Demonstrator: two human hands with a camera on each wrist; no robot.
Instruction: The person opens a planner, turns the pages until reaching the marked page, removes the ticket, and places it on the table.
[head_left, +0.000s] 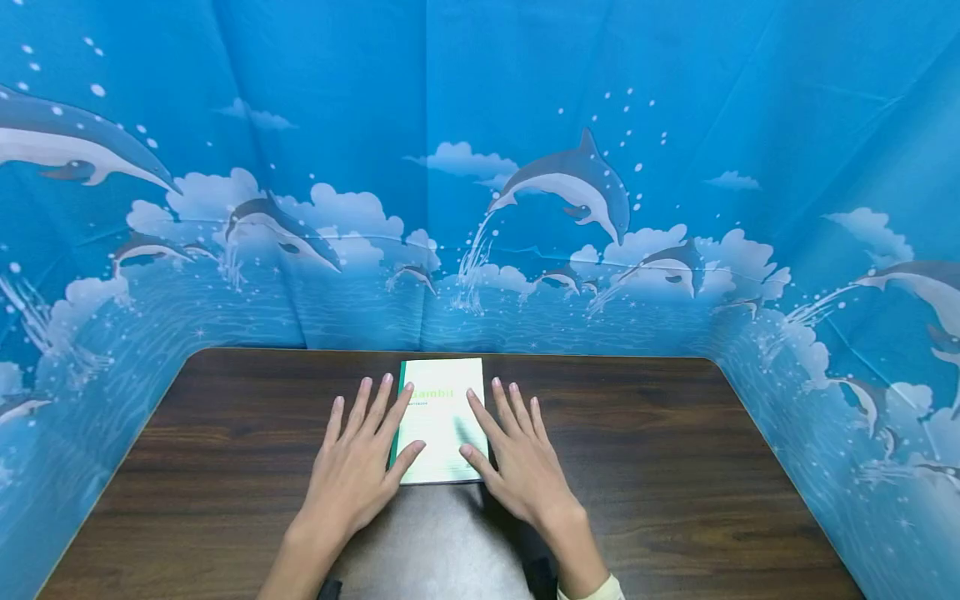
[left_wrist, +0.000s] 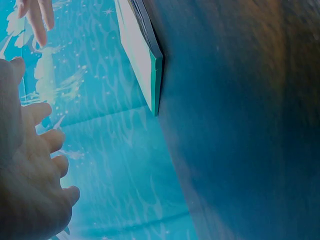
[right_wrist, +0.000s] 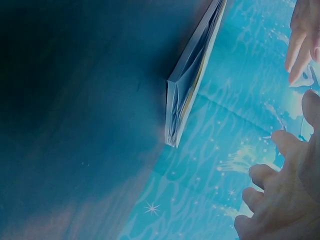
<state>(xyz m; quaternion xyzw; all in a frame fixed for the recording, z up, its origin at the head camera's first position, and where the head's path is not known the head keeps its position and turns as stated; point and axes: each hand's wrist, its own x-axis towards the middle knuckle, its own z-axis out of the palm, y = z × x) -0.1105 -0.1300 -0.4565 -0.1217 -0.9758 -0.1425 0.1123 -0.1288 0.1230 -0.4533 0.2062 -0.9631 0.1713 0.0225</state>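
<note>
A notebook (head_left: 442, 433) with a pale cover, green lettering and a green spine lies closed on the table. Over its left edge is my left hand (head_left: 358, 467), fingers straight and spread. My right hand (head_left: 525, 467) is spread in the same way over the right edge. Both wrist views show the hands apart from the notebook, held above the tabletop. In the left wrist view the notebook's green spine corner (left_wrist: 156, 75) shows. The right wrist view shows its page edges (right_wrist: 192, 80), slightly parted. Neither hand holds anything.
The dark wood-grain table (head_left: 675, 467) has rounded back corners. A blue curtain (head_left: 360, 100) printed with dolphins, clouds and waves hangs behind it and along both sides.
</note>
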